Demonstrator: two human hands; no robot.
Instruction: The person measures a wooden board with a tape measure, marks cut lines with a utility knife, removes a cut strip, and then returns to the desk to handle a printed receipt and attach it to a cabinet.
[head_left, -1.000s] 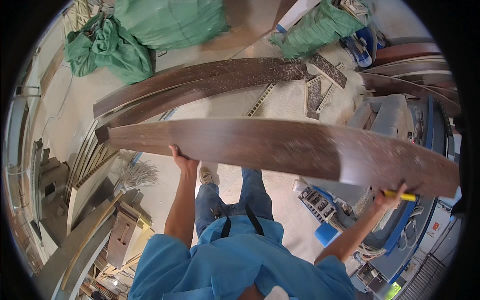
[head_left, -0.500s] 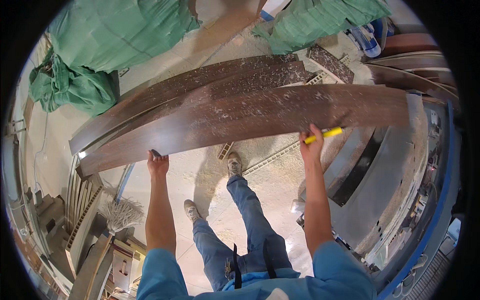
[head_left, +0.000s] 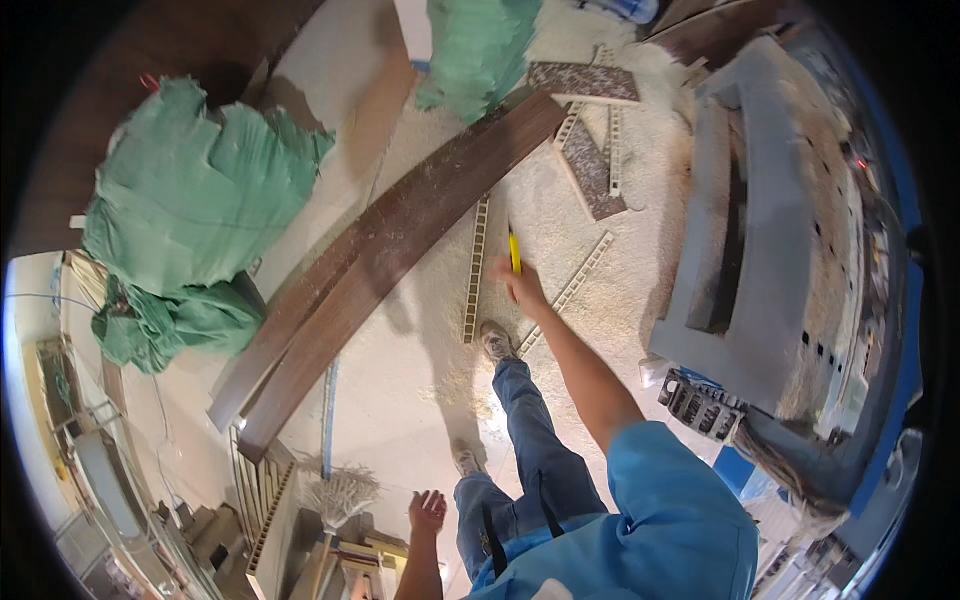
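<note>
My right hand reaches forward over the dusty floor and grips a yellow pencil. My left hand hangs low near my leg, fingers apart, holding nothing. Two long curved dark-brown wooden boards lie side by side on the floor ahead and to my left, neither touched by a hand. My feet in work shoes stand on the sawdust-covered floor beside them.
Green tarps lie bunched at the left and another at the top. Slotted pale strips and short board offcuts litter the floor. A grey saw table stands at the right. A broom and stacked timber sit lower left.
Both hands carried a curved board a second ago; it now lies on the floor beside the other. My left hand has dropped to my side; the right still grips the pencil.
</note>
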